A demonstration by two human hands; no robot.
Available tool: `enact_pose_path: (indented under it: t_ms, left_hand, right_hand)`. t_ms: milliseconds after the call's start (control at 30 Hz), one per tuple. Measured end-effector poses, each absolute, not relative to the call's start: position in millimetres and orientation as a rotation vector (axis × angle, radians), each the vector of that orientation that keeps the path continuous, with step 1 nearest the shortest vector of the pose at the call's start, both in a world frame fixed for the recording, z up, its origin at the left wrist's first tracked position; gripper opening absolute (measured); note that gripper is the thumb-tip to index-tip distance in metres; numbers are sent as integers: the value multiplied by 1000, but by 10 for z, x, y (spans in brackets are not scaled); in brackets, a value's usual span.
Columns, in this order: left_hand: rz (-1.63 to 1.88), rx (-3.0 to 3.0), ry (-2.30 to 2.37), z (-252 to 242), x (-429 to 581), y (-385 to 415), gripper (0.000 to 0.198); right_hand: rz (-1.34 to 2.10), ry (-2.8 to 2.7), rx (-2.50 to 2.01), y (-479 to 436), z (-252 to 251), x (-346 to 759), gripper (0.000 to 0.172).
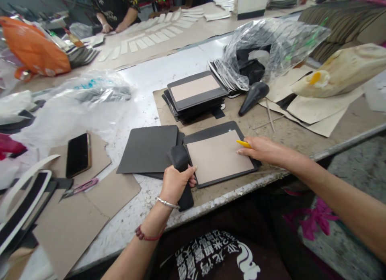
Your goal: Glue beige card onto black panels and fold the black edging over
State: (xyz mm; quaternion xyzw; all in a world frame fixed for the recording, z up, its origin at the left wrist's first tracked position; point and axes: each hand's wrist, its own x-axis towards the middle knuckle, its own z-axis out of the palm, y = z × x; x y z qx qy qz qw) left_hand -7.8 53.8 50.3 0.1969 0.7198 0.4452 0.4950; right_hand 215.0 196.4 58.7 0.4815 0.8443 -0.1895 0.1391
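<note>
A beige board (220,157) lies on a dark panel (211,131) near the table's front edge. My left hand (177,181) is closed round a black tool (179,156), its fingertips at the board's left edge. My right hand (256,148) pinches a yellow pen-like tool (243,144) over the board's right side. Left of these, a dark grey sheet (149,149) rests on other dark pieces. Behind the board rises a stack of dark panels, the top one bearing a beige rectangle (196,88).
At left are a phone (78,154), a pink cutter (83,186) and beige offcuts (70,227). A black pointed object (253,98), clear plastic bag (277,43) and yellowish container (346,71) sit at right. Another person's hands (114,27) work at the far table.
</note>
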Motion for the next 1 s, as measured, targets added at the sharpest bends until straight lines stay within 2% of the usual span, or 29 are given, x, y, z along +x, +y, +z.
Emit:
enact_pose_path:
  t_ms: [1000]
  left_hand:
    - [1071, 462, 1709, 447, -102, 532, 35]
  right_hand:
    - [-548, 2378, 1207, 2064, 698, 2090, 35]
